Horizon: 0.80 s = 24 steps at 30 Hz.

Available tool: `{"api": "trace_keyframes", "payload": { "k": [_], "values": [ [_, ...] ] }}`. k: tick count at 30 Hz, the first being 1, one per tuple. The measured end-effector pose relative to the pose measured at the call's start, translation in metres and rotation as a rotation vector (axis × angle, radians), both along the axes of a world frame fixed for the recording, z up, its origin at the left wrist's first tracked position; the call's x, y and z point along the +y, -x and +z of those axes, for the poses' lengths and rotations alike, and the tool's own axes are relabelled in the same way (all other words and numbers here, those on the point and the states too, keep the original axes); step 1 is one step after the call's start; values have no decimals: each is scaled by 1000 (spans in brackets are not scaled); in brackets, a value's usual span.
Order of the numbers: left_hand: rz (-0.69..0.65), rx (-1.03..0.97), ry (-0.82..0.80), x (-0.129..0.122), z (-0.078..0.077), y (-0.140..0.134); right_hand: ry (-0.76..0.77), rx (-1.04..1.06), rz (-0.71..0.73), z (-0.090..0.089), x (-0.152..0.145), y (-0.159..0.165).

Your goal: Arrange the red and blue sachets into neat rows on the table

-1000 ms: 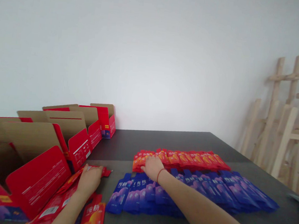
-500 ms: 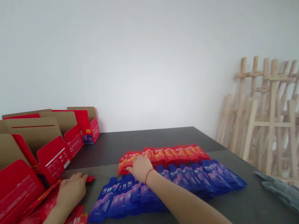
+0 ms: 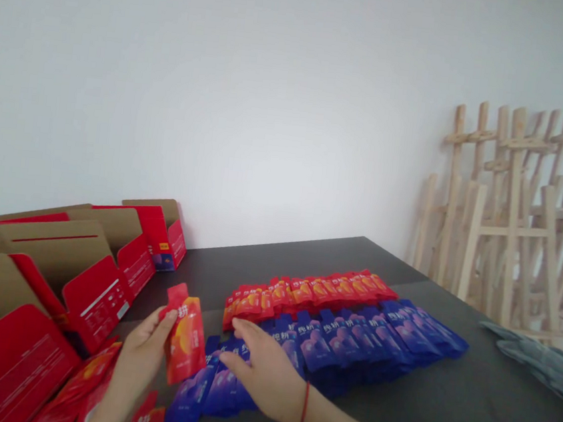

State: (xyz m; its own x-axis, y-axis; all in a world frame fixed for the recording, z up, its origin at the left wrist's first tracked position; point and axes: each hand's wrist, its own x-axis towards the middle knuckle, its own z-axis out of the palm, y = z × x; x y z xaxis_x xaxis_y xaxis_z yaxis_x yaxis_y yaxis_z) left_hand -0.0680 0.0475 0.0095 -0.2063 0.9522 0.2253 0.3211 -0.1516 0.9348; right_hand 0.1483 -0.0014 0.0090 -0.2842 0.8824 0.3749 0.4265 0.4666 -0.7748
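Left hand [image 3: 137,364] lifted above table [image 3: 467,405], fingers and thumb pinching red pouch [image 3: 184,336] by left edge; pouch upright, tilted slightly. Right hand [image 3: 265,370] spread flat, fingers apart, gripping nothing, hovering over near end of blue pouch row [image 3: 348,342], just right of held pouch. Red pouch row [image 3: 313,291] overlapped behind blue row. Open red cartons [image 3: 97,285] with brown flaps at left. More red pouches [image 3: 87,385] below left hand. Wooden frames [image 3: 512,215] lean against wall at right.
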Motion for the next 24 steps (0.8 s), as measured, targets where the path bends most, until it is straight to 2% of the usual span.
{"api": "trace_keyframes", "payload": {
  "k": [2,4,6,10,13,15,17,19,22,24],
  "values": [
    [-162,-257,87,-18,1,-31,240,252,140,-7,-7,8],
    [-259,-359,186,-34,0,-54,492,508,306,-17,-12,17],
    [-338,-409,276,-44,-2,-66,671,699,387,-29,-16,23],
    [-472,-432,420,-49,-4,-69,798,806,464,-45,-24,22],
    [-439,-448,427,-47,-5,-69,810,695,438,-47,-31,17],
    [-401,-498,405,-45,-4,-68,696,464,300,-45,-37,11],
    [-358,-529,396,-41,-2,-64,429,144,120,-44,-42,3],
    [-327,-546,408,-37,-1,-59,24,-106,-30,-43,-47,-3],
    [-348,-587,430,-37,-3,-56,-610,-266,-155,-43,-47,-4],
    [-397,-607,434,-39,-5,-59,-884,-346,-155,-43,-44,1]
  ]
}}
